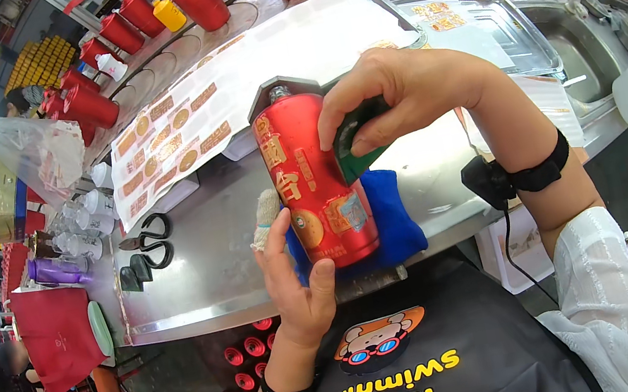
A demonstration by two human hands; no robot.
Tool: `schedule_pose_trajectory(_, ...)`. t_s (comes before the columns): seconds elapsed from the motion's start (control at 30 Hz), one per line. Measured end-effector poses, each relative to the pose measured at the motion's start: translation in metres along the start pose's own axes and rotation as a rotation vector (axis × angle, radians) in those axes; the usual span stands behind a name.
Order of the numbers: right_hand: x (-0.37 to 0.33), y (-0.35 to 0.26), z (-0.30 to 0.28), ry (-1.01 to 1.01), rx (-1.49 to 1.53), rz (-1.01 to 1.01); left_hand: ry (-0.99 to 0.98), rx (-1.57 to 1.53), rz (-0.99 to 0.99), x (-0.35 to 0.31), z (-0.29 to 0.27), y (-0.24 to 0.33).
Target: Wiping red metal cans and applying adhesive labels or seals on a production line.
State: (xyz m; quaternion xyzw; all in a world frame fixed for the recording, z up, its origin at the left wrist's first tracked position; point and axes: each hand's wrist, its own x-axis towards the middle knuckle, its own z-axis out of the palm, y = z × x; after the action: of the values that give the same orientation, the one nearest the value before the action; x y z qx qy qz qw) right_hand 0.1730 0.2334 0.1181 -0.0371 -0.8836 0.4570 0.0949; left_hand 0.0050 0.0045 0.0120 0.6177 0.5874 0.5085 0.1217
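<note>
A red bottle (310, 159) with gold lettering and a round gold mark lies tilted on a folded blue cloth (396, 215). Its narrow neck sits at a dark grey angular rest (279, 84). My left hand (294, 288) steadies the bottle's lower left side, thumb at the base; one finger wears a whitish knitted cover (265, 217). Between the thumb and fingers of my right hand (406, 96) is a flat dark green scraper (357, 156), its edge against the bottle's right side. A small bluish silver patch (349, 213) shows near the base.
A sheet of gold decals (177, 132) covers the table's far left. Black-handled scissors (150, 242) lie nearer, beside several clear cups (88, 223). At right are a clear tray of water (533, 31) and a steel sink (590, 67). Red bottles (196, 3) line a conveyor behind.
</note>
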Motion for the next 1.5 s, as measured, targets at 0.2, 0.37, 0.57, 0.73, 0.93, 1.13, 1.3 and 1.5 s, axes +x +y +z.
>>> schedule_pose_trajectory(0.2,0.007,-0.005,0.0,-0.065,-0.085,-0.075,0.008,-0.014,-0.011,0.002,0.002,-0.001)
schedule_pose_trajectory(0.37,0.019,-0.01,0.001,-0.135,-0.07,-0.125,0.051,-0.005,0.009,0.005,0.002,0.0)
schedule_pose_trajectory(0.57,0.015,-0.009,0.002,-0.216,-0.031,-0.138,0.025,-0.031,-0.019,0.015,-0.002,0.012)
schedule_pose_trajectory(0.73,-0.02,-0.009,0.006,0.034,-0.024,-0.06,-0.057,0.351,0.245,0.049,0.004,0.035)
schedule_pose_trajectory(0.93,-0.056,0.0,0.067,0.471,-0.015,0.031,-0.068,0.461,0.312,0.061,0.007,0.042)
schedule_pose_trajectory(1.13,-0.05,0.003,0.116,0.644,-0.083,-0.037,-0.134,0.294,0.242,0.065,0.008,0.049)
schedule_pose_trajectory(1.3,-0.046,-0.006,0.12,0.708,-0.082,0.071,-0.152,0.121,0.161,0.058,-0.004,0.035)
schedule_pose_trajectory(1.5,-0.036,-0.022,0.123,0.78,-0.346,0.13,-0.015,-0.101,-0.094,0.037,-0.013,0.025)
